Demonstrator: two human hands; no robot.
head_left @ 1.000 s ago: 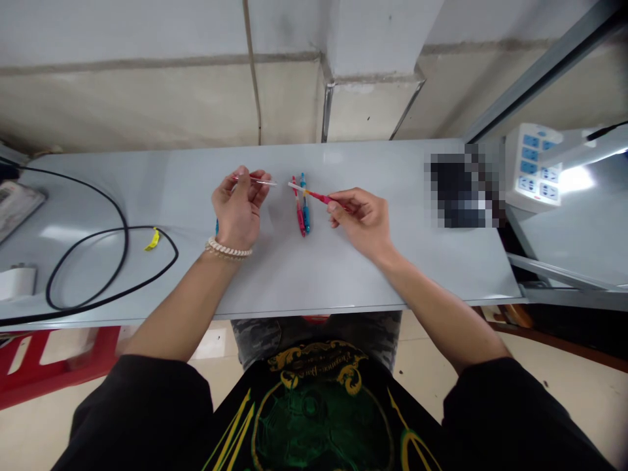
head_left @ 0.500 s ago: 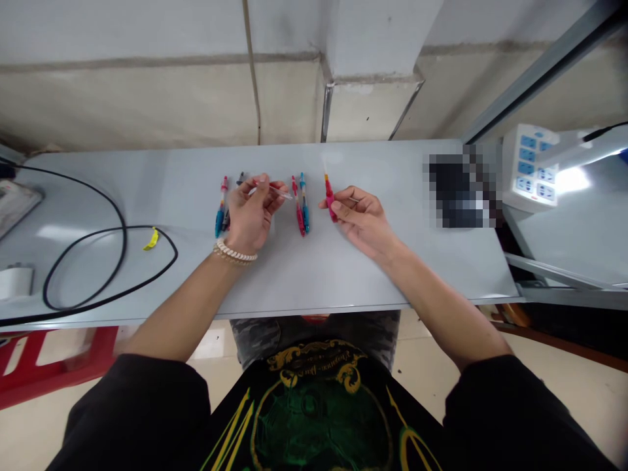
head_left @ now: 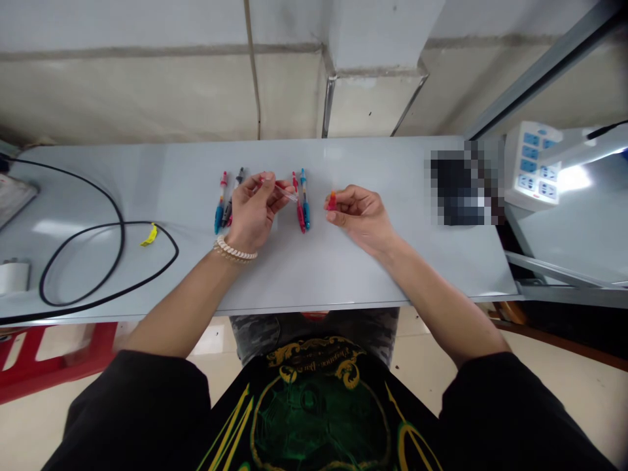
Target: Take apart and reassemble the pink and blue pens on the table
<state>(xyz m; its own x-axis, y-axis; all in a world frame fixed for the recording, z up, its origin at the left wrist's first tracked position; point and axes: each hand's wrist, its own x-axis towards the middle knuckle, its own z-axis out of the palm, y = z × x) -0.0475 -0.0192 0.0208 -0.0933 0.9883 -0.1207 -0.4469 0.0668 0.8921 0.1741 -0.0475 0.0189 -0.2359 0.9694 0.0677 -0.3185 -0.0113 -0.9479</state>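
Observation:
My left hand pinches a thin clear pen barrel with some red at the end by my thumb; its free end points right and slightly down. Between the thumb and fingertips of my right hand is a pink pen part with an orange tip, partly covered by the fingers. On the table between my hands a red pen and a blue pen lie side by side. Left of my left hand lie a pen with a blue grip and pink top and a black-and-grey pen.
A black cable with a yellow tag loops over the table's left side, near a white charger. At the right are a dark, pixelated object and a white power strip. A wall backs the table.
The pink part in my right hand has turned, so its long pale-tipped end no longer points up and it looks shorter. My left hand stays nearly in place with the clear barrel.

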